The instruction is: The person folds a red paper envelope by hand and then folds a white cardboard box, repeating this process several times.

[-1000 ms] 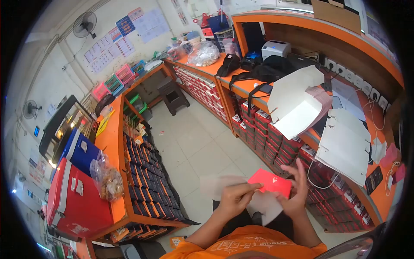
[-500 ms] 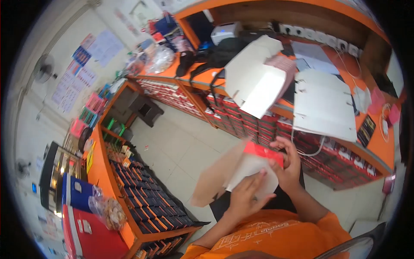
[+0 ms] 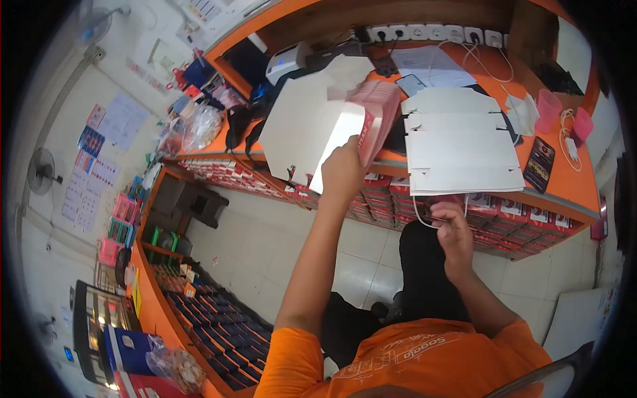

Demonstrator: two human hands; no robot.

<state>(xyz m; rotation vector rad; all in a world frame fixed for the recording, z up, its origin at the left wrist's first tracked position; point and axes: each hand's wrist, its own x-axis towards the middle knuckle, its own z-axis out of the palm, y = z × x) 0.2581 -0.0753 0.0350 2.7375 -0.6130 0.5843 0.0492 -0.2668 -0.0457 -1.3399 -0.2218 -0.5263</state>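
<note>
From my remote seat, I see the hands have separated: 0.5 s ago they were together on a red piece and a pale sheet. The left arm has since stretched towards 12 o'clock, and the view has swung, so the orange counter (image 3: 576, 194) now sits nearer the middle.

I have the left hand (image 3: 343, 174) just off centre towards 1 o'clock, fingertips on the near edge of the pink-edged stack (image 3: 377, 114); I can't tell whether they pinch a sheet or only press. This stack lies on the counter at 12 o'clock. Its bright white panel points its lower end to 7 o'clock, long axis running from 1 to 7, with the pink edges fanned along the 3 o'clock side.

The right hand (image 3: 455, 240) hangs between 3 and 4 o'clock, fingers half curled, near a white cord loop (image 3: 418, 213). A dark red patch shows by the fingertips, but I can't tell if they grasp it. Above that hand, at 2 o'clock, lie the white flat cartons (image 3: 461, 151), slotted sides facing 3 and 9.
</note>
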